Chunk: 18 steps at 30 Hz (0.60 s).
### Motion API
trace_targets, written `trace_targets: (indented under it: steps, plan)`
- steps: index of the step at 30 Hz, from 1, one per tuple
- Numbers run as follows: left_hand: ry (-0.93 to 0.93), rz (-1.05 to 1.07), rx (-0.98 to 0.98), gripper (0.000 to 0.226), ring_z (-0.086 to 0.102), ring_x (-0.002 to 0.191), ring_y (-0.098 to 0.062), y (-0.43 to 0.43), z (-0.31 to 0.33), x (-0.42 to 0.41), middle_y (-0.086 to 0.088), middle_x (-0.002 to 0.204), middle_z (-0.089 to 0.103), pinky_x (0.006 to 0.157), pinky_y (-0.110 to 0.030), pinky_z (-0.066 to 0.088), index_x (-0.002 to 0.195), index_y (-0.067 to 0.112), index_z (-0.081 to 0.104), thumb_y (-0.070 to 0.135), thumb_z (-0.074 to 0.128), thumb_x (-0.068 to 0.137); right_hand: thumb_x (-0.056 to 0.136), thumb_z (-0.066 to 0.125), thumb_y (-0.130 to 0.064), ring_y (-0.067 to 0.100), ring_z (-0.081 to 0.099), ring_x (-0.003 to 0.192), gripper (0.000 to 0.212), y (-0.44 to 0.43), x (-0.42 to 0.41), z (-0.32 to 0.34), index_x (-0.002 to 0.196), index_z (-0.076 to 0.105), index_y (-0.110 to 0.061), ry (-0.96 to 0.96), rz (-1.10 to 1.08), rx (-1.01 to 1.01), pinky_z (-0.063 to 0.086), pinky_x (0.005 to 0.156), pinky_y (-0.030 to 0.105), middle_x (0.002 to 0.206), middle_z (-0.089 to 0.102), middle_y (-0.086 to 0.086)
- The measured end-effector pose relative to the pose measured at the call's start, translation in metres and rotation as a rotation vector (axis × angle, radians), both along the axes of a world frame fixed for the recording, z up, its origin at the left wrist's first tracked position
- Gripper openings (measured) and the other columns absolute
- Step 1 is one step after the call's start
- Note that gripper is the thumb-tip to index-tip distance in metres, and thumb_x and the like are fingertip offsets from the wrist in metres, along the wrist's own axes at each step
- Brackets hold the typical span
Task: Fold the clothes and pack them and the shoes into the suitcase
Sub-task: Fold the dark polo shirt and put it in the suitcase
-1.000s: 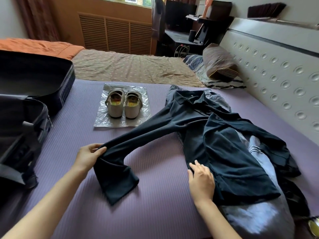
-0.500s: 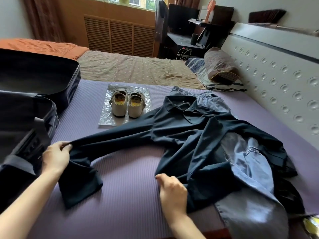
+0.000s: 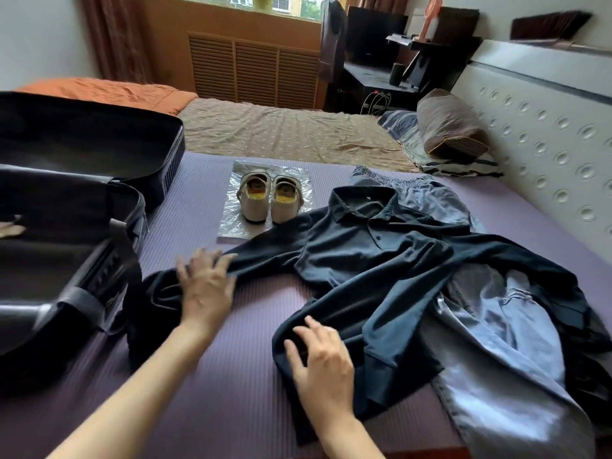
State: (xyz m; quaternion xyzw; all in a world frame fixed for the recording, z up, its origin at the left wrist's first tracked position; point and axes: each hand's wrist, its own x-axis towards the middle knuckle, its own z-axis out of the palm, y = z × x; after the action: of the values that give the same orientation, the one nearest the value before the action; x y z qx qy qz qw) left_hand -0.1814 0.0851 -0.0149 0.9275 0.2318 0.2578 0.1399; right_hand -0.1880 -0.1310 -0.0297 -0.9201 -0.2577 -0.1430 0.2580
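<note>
A dark navy long-sleeved shirt (image 3: 374,260) lies spread on the purple mat (image 3: 238,376), collar toward the far side, partly over light blue jeans (image 3: 506,329). My left hand (image 3: 207,283) rests flat with spread fingers on the shirt's left sleeve, which stretches toward the open black suitcase (image 3: 76,207). My right hand (image 3: 319,356) lies with straight fingers on the shirt's lower hem. A pair of pale shoes (image 3: 270,202) stands on a clear plastic sheet (image 3: 231,223) beyond the sleeve.
The suitcase fills the left side, its lid raised behind it. A padded headboard (image 3: 543,140) runs along the right. A striped pillow (image 3: 447,127) and a tan sheet (image 3: 281,134) lie beyond the mat, with a desk farther back.
My left hand let go of the sleeve cuff and moved right, now lying flat on the sleeve. My right hand opened on the hem. The shirt shifted left off the jeans.
</note>
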Motion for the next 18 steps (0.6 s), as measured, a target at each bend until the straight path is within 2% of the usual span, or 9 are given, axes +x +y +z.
trace_targets:
  steps: [4, 7, 9, 11, 13, 14, 15, 17, 18]
  plan:
    - [0.101, -0.385, -0.135, 0.057, 0.036, 0.136, -0.021, -0.042, -0.005, 0.046, -0.004, 0.145, 0.042, 0.113, -0.029, 0.019, 0.14, 0.018, 0.044, 0.019, 0.065, 0.087, 0.081, 0.038, -0.064, 0.019, 0.066, 0.105, 0.064, -0.002, 0.02, 0.003, 0.109, 0.071, -0.017, 0.064, -0.135, -0.159, 0.052, 0.089, 0.037, 0.116, 0.068, 0.005]
    - [0.236, -0.41, -0.035, 0.065, 0.022, 0.143, -0.014, -0.049, -0.016, 0.081, 0.002, 0.154, 0.028, 0.116, -0.031, 0.014, 0.147, 0.025, 0.027, 0.027, 0.059, 0.091, 0.08, 0.032, -0.071, 0.021, 0.062, 0.114, 0.074, 0.008, 0.028, 0.004, 0.115, 0.068, -0.016, 0.123, -0.107, -0.225, 0.047, 0.099, 0.037, 0.122, 0.065, 0.006]
    - [0.324, -0.369, -0.002, 0.064, 0.022, 0.142, -0.013, -0.042, -0.021, 0.097, 0.004, 0.152, 0.031, 0.115, -0.032, 0.012, 0.147, 0.029, 0.026, 0.032, 0.057, 0.091, 0.076, 0.035, -0.07, 0.024, 0.059, 0.117, 0.079, 0.013, 0.037, 0.003, 0.122, 0.064, -0.013, 0.146, -0.122, -0.263, 0.046, 0.1, 0.04, 0.128, 0.062, 0.009]
    - [0.338, -0.33, 0.014, 0.058, 0.036, 0.134, -0.015, -0.031, -0.025, 0.105, 0.003, 0.141, 0.046, 0.111, -0.031, 0.019, 0.143, 0.029, 0.036, 0.033, 0.058, 0.09, 0.078, 0.038, -0.07, 0.028, 0.046, 0.131, 0.087, 0.013, 0.048, 0.007, 0.141, 0.044, -0.009, 0.264, -0.114, -0.317, 0.039, 0.107, 0.042, 0.146, 0.042, 0.017]
    - [0.274, -0.312, -0.044, 0.041, 0.051, 0.117, -0.019, -0.021, -0.028, 0.106, 0.0, 0.121, 0.059, 0.099, -0.03, 0.035, 0.13, 0.028, 0.056, 0.031, 0.061, 0.089, 0.086, 0.044, -0.063, 0.026, 0.019, 0.145, 0.09, 0.014, 0.053, 0.006, 0.152, 0.012, -0.011, 0.39, -0.091, -0.374, 0.02, 0.117, 0.038, 0.158, 0.009, 0.016]
    - [0.23, -0.296, -0.077, 0.032, 0.054, 0.11, -0.02, -0.016, -0.03, 0.104, -0.001, 0.111, 0.061, 0.092, -0.031, 0.041, 0.121, 0.026, 0.064, 0.028, 0.062, 0.088, 0.088, 0.046, -0.058, 0.027, 0.02, 0.145, 0.086, 0.013, 0.05, 0.003, 0.152, 0.013, -0.011, 0.408, -0.095, -0.364, 0.022, 0.116, 0.038, 0.158, 0.009, 0.017]
    - [0.188, -0.275, -0.095, 0.025, 0.057, 0.104, -0.02, -0.012, -0.031, 0.1, -0.001, 0.104, 0.063, 0.087, -0.033, 0.044, 0.113, 0.026, 0.069, 0.026, 0.063, 0.088, 0.086, 0.048, -0.053, 0.03, 0.034, 0.139, 0.078, 0.013, 0.046, -0.001, 0.148, 0.029, -0.009, 0.345, -0.103, -0.371, 0.033, 0.111, 0.04, 0.154, 0.025, 0.02]
    - [0.14, -0.244, -0.094, 0.018, 0.059, 0.099, -0.018, -0.001, -0.029, 0.092, 0.001, 0.096, 0.065, 0.081, -0.034, 0.048, 0.103, 0.027, 0.072, 0.026, 0.065, 0.087, 0.077, 0.044, -0.048, 0.03, 0.063, 0.111, 0.062, 0.009, 0.036, -0.013, 0.122, 0.065, -0.01, 0.323, -0.109, -0.379, 0.053, 0.088, 0.04, 0.129, 0.059, 0.017]
    - [0.128, -0.229, -0.096, 0.016, 0.06, 0.098, -0.017, 0.006, -0.027, 0.087, 0.002, 0.095, 0.065, 0.079, -0.035, 0.049, 0.101, 0.027, 0.072, 0.026, 0.065, 0.086, 0.076, 0.04, -0.046, 0.029, 0.066, 0.104, 0.058, 0.01, 0.032, -0.016, 0.111, 0.072, -0.012, 0.304, -0.118, -0.37, 0.056, 0.083, 0.041, 0.121, 0.064, 0.015]
